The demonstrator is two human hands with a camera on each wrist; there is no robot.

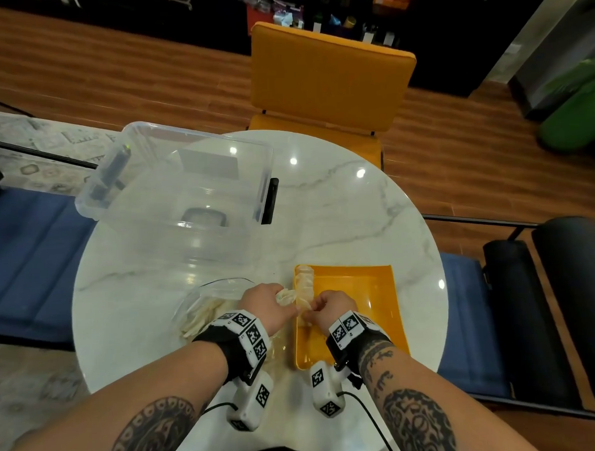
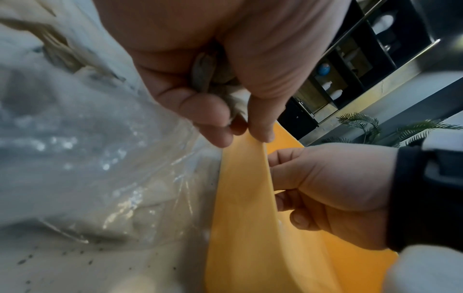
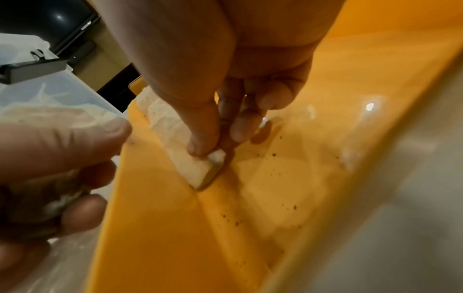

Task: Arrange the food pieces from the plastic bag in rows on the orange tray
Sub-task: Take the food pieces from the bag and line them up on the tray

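An orange tray [image 1: 376, 290] lies on the white round table, right of a clear plastic bag [image 1: 208, 306] of pale food pieces. A row of pale pieces [image 1: 304, 285] runs along the tray's left wall. My right hand [image 1: 321, 309] pinches one piece [image 3: 200, 172] at the near end of that row, against the tray floor [image 3: 288, 178]. My left hand [image 1: 275, 298] hovers at the tray's left rim [image 2: 245, 178], fingers curled round a small bunch of pieces [image 2: 225, 93]. The bag [image 2: 87, 158] lies just left of that rim.
A large clear plastic bin [image 1: 187, 188] stands at the table's back left, a dark phone-like object [image 1: 270, 201] beside it. An orange chair [image 1: 328, 89] faces the table's far side. Blue cushions lie left and right. Dark crumbs speckle the tray floor.
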